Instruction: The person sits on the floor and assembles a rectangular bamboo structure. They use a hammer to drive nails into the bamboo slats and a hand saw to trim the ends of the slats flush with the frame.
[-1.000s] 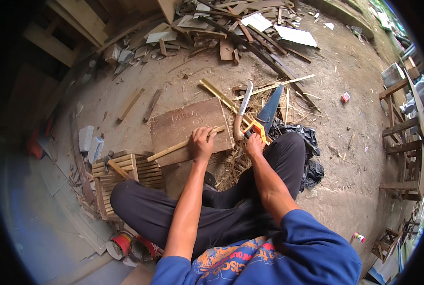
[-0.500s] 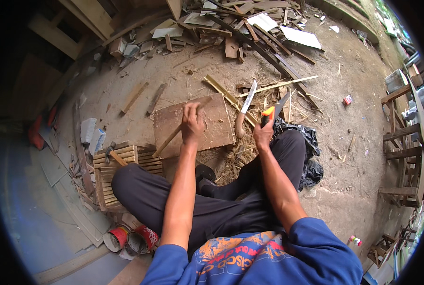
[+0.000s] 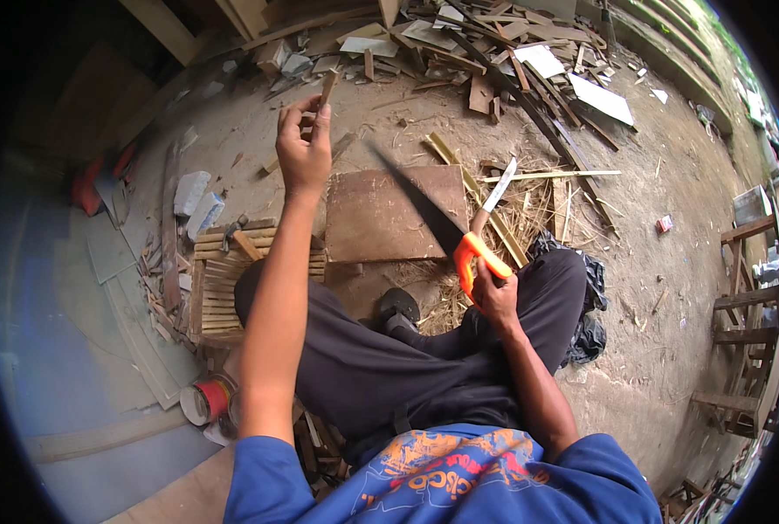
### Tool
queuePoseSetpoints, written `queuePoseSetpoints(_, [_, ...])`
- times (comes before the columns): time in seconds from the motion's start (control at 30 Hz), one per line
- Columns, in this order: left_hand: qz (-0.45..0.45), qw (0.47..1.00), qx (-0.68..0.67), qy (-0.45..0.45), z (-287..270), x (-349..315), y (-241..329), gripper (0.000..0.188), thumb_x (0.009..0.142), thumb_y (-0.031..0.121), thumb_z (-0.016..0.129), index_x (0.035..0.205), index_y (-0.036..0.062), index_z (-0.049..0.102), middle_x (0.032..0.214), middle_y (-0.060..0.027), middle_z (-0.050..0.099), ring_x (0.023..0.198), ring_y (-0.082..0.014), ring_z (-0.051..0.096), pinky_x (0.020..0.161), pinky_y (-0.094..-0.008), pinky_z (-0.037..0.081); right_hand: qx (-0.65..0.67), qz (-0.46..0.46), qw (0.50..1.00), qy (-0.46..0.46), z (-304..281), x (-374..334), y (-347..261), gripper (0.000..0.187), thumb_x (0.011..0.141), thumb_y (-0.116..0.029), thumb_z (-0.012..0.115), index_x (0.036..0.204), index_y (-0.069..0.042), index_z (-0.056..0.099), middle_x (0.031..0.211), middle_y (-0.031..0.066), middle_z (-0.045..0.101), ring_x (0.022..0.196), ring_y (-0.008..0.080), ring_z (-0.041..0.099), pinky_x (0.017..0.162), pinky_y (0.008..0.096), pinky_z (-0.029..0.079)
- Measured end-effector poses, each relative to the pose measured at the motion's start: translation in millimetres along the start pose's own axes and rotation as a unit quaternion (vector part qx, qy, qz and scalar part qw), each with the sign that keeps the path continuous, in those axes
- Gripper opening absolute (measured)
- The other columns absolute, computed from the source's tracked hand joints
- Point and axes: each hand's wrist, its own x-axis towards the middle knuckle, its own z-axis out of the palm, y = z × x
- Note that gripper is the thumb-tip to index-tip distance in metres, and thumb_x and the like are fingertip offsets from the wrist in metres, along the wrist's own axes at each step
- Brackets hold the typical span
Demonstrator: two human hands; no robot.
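Left hand (image 3: 303,144): lifted off the brown board (image 3: 396,214), where it was pressing a thin wooden stick flat 1.0 s ago. Arm now extended up and forward, well clear of the board. The wooden stick (image 3: 322,94) went up with it, pinched between the fingertips and standing nearly upright.

Right hand (image 3: 497,295): drawn back from the board's right edge toward the knee. The handsaw (image 3: 459,231) with orange handle came back with it; its dark blade now lies diagonally over the board's upper right part.

Board now uncovered by either hand.
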Motion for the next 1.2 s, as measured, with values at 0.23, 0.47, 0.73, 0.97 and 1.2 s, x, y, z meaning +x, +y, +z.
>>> queuePoseSetpoints(0.23, [0.099, 0.994, 0.032, -0.044, 0.9, -11.1, 24.3, 0.018, 0.094, 0.015, 0.064, 0.108, 0.0044, 0.067, 0.101, -0.0065, 0.061, 0.077, -0.0158, 0.061, 0.068, -0.0282, 0.050, -0.090, 0.046, 0.994, 0.036, -38.8, -5.9, 3.1, 0.022, 0.093, -0.021, 0.069, 0.093, 0.001, 0.071, 0.064, -0.0047, 0.059, 0.056, 0.0031, 0.051, 0.051, 0.0226, 0.039])
queuePoseSetpoints(0.47, [0.119, 0.991, 0.014, -0.054, 21.2, -7.9, 28.8, 0.017, 0.092, 0.014, 0.065, 0.106, 0.0035, 0.067, 0.100, -0.0079, 0.062, 0.078, -0.0185, 0.063, 0.069, -0.0307, 0.051, 0.123, -0.043, 0.974, 0.185, -49.3, -20.0, -36.7, 0.023, 0.100, -0.022, 0.059, 0.084, -0.004, 0.063, 0.056, -0.0077, 0.047, 0.043, 0.0026, 0.041, 0.041, 0.0226, 0.032])
queuePoseSetpoints(0.73, [0.147, 0.985, 0.028, -0.091, 45.6, -13.4, 22.2, 0.019, 0.092, 0.011, 0.062, 0.109, 0.0036, 0.065, 0.104, -0.0129, 0.062, 0.090, -0.0290, 0.064, 0.076, -0.0385, 0.052, -0.024, 0.030, 0.999, 0.030, -24.7, -48.0, -32.1, 0.023, 0.096, -0.021, 0.064, 0.087, -0.001, 0.069, 0.063, -0.0031, 0.059, 0.053, 0.0034, 0.051, 0.048, 0.0234, 0.040])
queuePoseSetpoints(0.97, [0.113, 0.974, 0.068, -0.183, 69.1, -42.7, 8.7, 0.020, 0.093, 0.013, 0.060, 0.111, 0.0050, 0.065, 0.106, -0.0142, 0.061, 0.089, -0.0322, 0.066, 0.077, -0.0392, 0.055, -0.102, -0.042, 0.975, 0.192, -25.7, -47.8, -23.4, 0.026, 0.096, -0.019, 0.066, 0.107, 0.004, 0.069, 0.076, -0.0020, 0.065, 0.067, 0.0035, 0.056, 0.060, 0.0212, 0.044])
queuePoseSetpoints(1.2, [-0.055, 0.960, 0.013, -0.274, 137.1, -164.4, -51.4, 0.021, 0.087, 0.016, 0.069, 0.106, 0.0067, 0.070, 0.101, -0.0141, 0.066, 0.096, -0.0336, 0.065, 0.083, -0.0408, 0.052, -0.038, -0.091, 0.964, 0.248, -28.9, -69.6, -56.5, 0.024, 0.099, -0.021, 0.059, 0.104, 0.002, 0.067, 0.072, -0.0041, 0.059, 0.062, 0.0033, 0.053, 0.054, 0.0192, 0.041])
